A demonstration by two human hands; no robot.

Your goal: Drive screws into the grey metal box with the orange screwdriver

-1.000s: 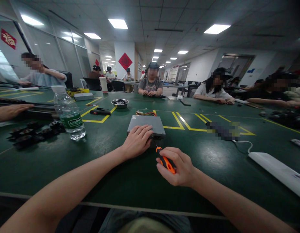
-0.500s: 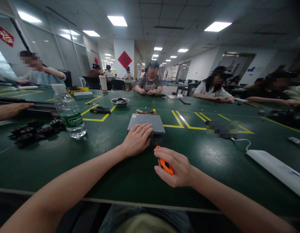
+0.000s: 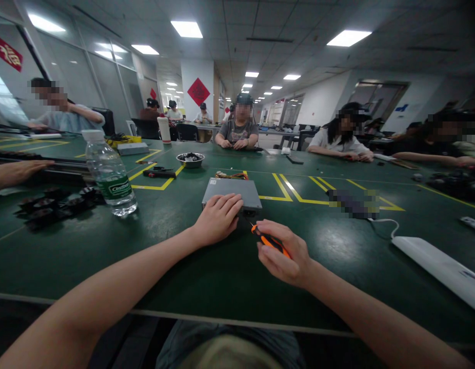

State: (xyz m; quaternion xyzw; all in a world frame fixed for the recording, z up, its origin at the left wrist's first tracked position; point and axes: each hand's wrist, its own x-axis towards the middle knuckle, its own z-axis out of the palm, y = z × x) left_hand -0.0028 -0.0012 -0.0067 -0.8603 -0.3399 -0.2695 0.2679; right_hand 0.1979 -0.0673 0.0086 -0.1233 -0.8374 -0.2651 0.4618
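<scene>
A grey computer power supply [image 3: 237, 189] lies on the green table, a bundle of coloured cables [image 3: 232, 176] behind it. My left hand [image 3: 219, 218] is draped over its near left part and grips it, fingers together on top. The thumb is mostly hidden. Just to the right, my right hand [image 3: 285, 253] is closed around a screwdriver [image 3: 270, 242] with an orange and black handle. Its thin shaft points up and left towards the front of the power supply, and the tip appears apart from it.
A water bottle [image 3: 114, 179] stands at left, beside several black fan-like parts [image 3: 45, 207]. Further back are a black tool [image 3: 159, 172] and a metal bowl [image 3: 190, 160] of small parts. A white power bank-like slab [image 3: 437, 269] lies at right. Other people sit around the table; one's hand reaches in at left.
My right hand has drawn the screwdriver back to the right, away from the front of the power supply. My left hand stays on the power supply.
</scene>
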